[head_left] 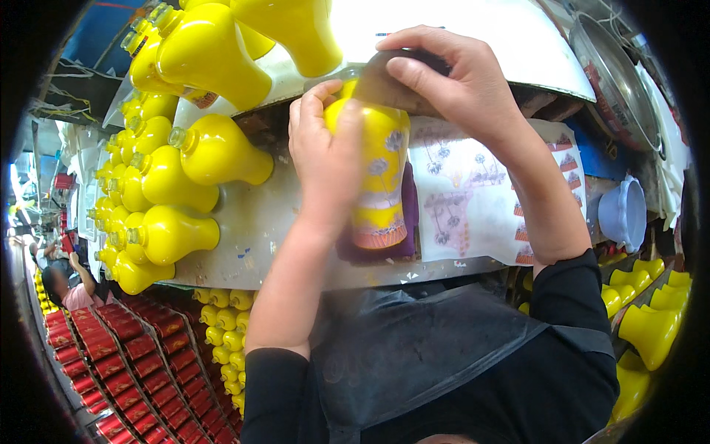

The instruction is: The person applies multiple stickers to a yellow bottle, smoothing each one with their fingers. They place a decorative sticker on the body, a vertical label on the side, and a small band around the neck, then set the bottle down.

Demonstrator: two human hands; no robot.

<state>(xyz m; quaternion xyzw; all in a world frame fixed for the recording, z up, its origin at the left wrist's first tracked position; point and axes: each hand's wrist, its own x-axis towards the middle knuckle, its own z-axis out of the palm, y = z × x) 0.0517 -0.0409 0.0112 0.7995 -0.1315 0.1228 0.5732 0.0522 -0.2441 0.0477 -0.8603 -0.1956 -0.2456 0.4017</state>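
A yellow bottle-shaped vase (376, 189) stands in front of me, with purple-grey flower decals on its side and a pinkish band at its base. My left hand (325, 152) curls around its shoulder, thumb on one side and fingers on the other, slightly blurred. In my right hand (455, 78) is a dark flat scraper (396, 85), pinched between thumb and fingers and held against the vase's upper part. Purple cloth (409, 200) lies under and beside the vase. To the right, a white decal sheet (473, 244) carries printed flowers and reddish pleated motifs.
Plain yellow vases (222, 152) crowd the table's left side, and more (307, 33) stand at the back. A pale blue bucket (622, 214) and a large metal pan (614, 81) are at right. Red cylinders (126, 362) fill racks lower left; a person (74, 288) sits beyond.
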